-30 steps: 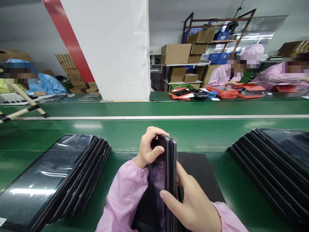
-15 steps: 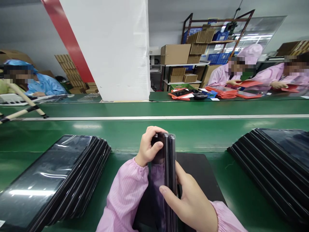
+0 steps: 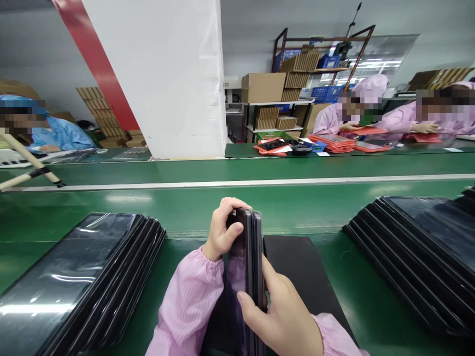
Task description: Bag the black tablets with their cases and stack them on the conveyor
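Note:
Two dark slabs that look like tablets (image 3: 254, 257) stand on edge, pressed side by side, with a glossy screen facing left. My left hand (image 3: 223, 230) grips their upper far corner, fingers over the top and thumb on the screen side. Lower down, my right hand (image 3: 284, 309) is closed around them from the right, its thumb across the near edges. Beneath them lies a flat black mat or cover (image 3: 302, 267). To the left is a slanted stack of tablets (image 3: 79, 262), screen up. Another such stack (image 3: 419, 247) leans on the right.
The green work surface (image 3: 178, 207) runs across, with a white strip (image 3: 208, 184) along it. Behind stand a white pillar (image 3: 178, 84), orange-red sleeves (image 3: 336, 144) and a cardboard box (image 3: 263, 88). People in pink (image 3: 328, 118) and blue (image 3: 70, 133) clothing sit opposite.
The view has turned slightly, so most of the scene sits a little further left. Both hands keep their hold on the upright tablets, with little change in grip.

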Available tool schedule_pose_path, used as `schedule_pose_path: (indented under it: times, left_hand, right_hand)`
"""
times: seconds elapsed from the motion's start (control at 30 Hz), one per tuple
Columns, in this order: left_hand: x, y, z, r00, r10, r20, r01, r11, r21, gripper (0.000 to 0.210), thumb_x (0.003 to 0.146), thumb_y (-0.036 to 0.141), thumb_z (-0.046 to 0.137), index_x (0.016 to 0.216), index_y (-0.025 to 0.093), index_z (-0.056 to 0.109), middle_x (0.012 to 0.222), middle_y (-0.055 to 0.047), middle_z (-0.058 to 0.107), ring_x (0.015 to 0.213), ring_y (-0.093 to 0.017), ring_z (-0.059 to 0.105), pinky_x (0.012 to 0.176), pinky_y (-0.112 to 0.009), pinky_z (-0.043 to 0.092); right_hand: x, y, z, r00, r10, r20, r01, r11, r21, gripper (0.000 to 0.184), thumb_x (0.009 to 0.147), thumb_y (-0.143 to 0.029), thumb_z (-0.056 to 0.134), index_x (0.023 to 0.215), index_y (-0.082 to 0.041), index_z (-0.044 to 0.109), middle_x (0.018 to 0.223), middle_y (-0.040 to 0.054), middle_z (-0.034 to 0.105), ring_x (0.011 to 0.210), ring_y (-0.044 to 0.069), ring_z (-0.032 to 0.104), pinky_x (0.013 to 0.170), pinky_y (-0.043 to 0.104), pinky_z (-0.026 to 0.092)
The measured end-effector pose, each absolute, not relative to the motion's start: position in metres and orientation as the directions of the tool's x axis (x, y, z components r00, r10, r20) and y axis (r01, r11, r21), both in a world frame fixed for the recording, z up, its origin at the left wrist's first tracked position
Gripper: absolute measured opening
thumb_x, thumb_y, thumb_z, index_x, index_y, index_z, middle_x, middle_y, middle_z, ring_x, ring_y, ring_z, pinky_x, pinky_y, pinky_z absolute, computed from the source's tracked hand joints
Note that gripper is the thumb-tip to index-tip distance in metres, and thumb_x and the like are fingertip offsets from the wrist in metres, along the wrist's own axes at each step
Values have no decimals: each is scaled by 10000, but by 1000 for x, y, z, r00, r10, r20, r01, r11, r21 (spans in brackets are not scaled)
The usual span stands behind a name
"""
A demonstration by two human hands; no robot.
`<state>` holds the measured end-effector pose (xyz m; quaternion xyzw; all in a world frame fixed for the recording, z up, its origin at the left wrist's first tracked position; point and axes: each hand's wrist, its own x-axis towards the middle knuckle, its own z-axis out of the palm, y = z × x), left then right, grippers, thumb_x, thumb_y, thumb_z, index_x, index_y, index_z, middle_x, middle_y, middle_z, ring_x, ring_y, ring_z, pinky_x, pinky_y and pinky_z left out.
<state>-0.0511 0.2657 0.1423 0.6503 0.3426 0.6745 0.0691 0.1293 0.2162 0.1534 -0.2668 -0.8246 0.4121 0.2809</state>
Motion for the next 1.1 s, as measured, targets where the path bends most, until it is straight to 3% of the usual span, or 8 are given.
schedule_pose_path:
  times: [0.13, 0.37, 0.47, 0.57, 0.77, 0.93, 1.1]
  left_hand:
    - [-50, 263, 143, -145, 536, 831, 330, -766, 552, 466, 886, 634, 483, 982, 206, 641, 891, -75, 658, 838, -250, 566, 779, -399, 431]
    - [-47, 260, 146, -123, 520, 845, 349, -775, 527, 445, 886, 624, 501, 975, 213, 643, 862, -57, 657, 806, -232, 545, 771, -388, 411]
    - [-47, 259, 148, -113, 518, 848, 364, -772, 521, 448, 887, 628, 496, 977, 212, 637, 868, -58, 662, 799, -233, 551, 771, -391, 413]
    - [-46, 258, 151, -114, 524, 844, 408, -750, 521, 450, 893, 633, 481, 966, 214, 629, 869, -58, 671, 799, -235, 562, 775, -393, 415]
    - [-36, 256, 160, -62, 516, 854, 547, -698, 462, 431, 917, 611, 456, 955, 213, 616, 872, -55, 692, 782, -227, 590, 805, -403, 405]
    - [-27, 254, 162, -19, 509, 861, 566, -704, 429, 413, 923, 591, 452, 964, 212, 610, 863, -52, 697, 766, -222, 592, 803, -406, 396]
    - [-22, 252, 162, 9, 498, 867, 565, -718, 407, 424, 916, 601, 461, 972, 208, 611, 851, -47, 696, 763, -221, 618, 799, -408, 378]
  right_hand:
    - [130, 214, 156, -697, 662, 277, 225, 568, -792, 749, 813, -236, 473, 1528, -153, 267, 574, -75, 482, 440, 149, 495, 448, 245, 372]
    - [131, 209, 153, -671, 655, 347, 276, 655, -703, 694, 841, -235, 418, 1507, -90, 287, 724, 22, 674, 494, 188, 596, 490, 276, 452]
    - [132, 210, 155, -672, 652, 350, 285, 664, -691, 680, 840, -220, 420, 1495, -81, 302, 675, 6, 651, 467, 183, 572, 475, 274, 427]
    - [138, 217, 162, -693, 640, 331, 246, 642, -726, 590, 858, -246, 450, 1430, -107, 413, 658, -8, 609, 491, 177, 543, 486, 274, 416]
    - [150, 236, 171, -602, 678, 422, 116, 597, -794, 435, 921, -239, 428, 1335, -138, 519, 689, -8, 525, 558, 166, 493, 563, 277, 465]
    - [147, 244, 174, -510, 724, 463, 139, 601, -787, 232, 948, -251, 443, 942, -167, 659, 629, -21, 472, 515, 140, 434, 563, 260, 449]
    - [147, 250, 181, -371, 774, 513, 182, 603, -777, 341, 967, -303, 471, 657, -189, 554, 578, -22, 447, 516, 129, 422, 484, 241, 361]
